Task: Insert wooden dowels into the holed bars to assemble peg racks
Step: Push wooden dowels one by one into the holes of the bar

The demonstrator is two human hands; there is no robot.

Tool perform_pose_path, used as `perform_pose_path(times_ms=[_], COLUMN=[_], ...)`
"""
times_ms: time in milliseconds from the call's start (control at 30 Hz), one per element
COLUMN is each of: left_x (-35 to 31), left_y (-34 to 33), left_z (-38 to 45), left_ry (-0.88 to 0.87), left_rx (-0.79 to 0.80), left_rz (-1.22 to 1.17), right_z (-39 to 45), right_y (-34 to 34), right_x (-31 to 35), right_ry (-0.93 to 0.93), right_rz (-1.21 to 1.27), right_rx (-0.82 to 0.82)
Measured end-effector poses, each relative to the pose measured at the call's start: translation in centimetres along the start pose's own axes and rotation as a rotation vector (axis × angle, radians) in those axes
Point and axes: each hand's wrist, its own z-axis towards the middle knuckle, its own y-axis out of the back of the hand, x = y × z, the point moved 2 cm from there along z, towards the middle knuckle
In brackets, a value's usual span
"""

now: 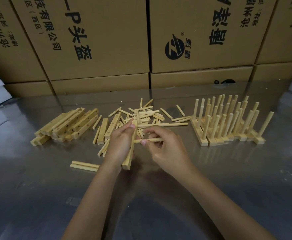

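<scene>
My left hand (120,143) grips a holed bar (131,151) (tilted on end). My right hand (162,144) pinches a dowel (149,140), its tip touching the bar's side.

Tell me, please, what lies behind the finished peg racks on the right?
Behind the finished peg racks runs bare metal table, then stacked cardboard boxes. Their upright dowels hide the strip directly behind.

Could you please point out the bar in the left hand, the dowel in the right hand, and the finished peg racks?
Holed bar (127,164): head view, lower end.
Dowel (152,140): head view, mid-shaft.
Finished peg racks (211,142): head view, base bar.
</scene>
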Motion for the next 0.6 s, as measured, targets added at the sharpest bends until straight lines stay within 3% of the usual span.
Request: perform_pose_path(times_ms=[233,300,400,467,600], left_x=[0.1,0.3,0.7,0.8,0.8], left_y=[2.7,3.6,4.6,4.9,5.0], left_z=[1.3,1.6,2.1,2.3,2.4], left_ry=[0.045,0.095,0.121,0.115,0.122], left_rx=[-0.174,-0.245,-0.285,-0.290,-0.289], left_rz=[-0.092,-0.160,-0.228,-0.244,-0.262], right_z=[-0.2,-0.7,-2.0,-2.8,-2.9], right_y=[0.2,-0.7,-3.1,-4.4,-4.8], right_x=[0.4,0.5,0.6,0.3,0.2], right_ry=[0.077,0.122,0.230,0.282,0.292], right_rz=[-0.047,-0.074,-0.199,-0.273,-0.272], right_rx=[-0.254,-0.124,0.315,0.504,0.495])
